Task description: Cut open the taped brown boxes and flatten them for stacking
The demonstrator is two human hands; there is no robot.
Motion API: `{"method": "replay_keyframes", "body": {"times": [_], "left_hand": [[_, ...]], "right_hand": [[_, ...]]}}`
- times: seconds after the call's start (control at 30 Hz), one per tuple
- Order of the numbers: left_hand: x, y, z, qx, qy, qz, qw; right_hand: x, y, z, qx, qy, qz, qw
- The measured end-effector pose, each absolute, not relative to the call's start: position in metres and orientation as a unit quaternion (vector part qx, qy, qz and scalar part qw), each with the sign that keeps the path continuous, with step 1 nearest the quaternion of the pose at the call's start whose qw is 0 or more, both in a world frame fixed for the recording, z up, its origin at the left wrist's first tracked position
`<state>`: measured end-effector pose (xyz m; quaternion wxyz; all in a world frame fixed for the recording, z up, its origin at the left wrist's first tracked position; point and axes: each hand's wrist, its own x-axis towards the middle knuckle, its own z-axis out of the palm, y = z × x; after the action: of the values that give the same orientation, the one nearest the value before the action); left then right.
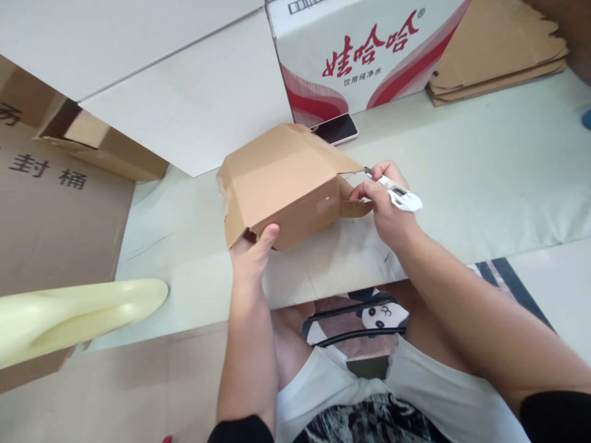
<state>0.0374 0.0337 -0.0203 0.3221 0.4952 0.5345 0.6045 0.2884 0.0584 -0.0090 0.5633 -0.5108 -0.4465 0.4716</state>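
Note:
A brown cardboard box [286, 184] with raised flaps sits tilted on the pale covered surface. My left hand [253, 252] grips its near left corner, thumb on the front side and the other fingers hidden behind the cardboard. At the box's right end, my right hand [385, 194] is closed round a white utility knife [401, 195]. The knife's tip lies near the corner of the upper flap, and fingertips of that hand touch a small side flap [354, 208]. A phone [337, 129] lies just behind the box, partly covered by it.
A white and red printed carton [369, 55] and a large white box [194, 104] stand along the back. Flattened cardboard [498, 55] is stacked at the back right. On the left are a big brown carton [55, 209] and a pale yellow curved object [92, 311].

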Motion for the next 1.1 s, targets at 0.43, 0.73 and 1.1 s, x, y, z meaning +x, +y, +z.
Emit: {"method": "replay_keyframes", "body": {"times": [0.43,0.73,1.1], "left_hand": [[0.029,0.03,-0.032,0.532,0.533,0.568,0.332],[0.031,0.03,-0.034,0.526,0.547,0.563,0.328],[0.032,0.029,-0.028,0.534,0.542,0.567,0.317]], "right_hand": [[0.288,0.059,-0.01,-0.504,-0.448,0.483,0.559],[0.288,0.06,-0.012,-0.502,-0.445,0.484,0.562],[0.286,0.06,-0.01,-0.508,-0.438,0.486,0.559]]}}
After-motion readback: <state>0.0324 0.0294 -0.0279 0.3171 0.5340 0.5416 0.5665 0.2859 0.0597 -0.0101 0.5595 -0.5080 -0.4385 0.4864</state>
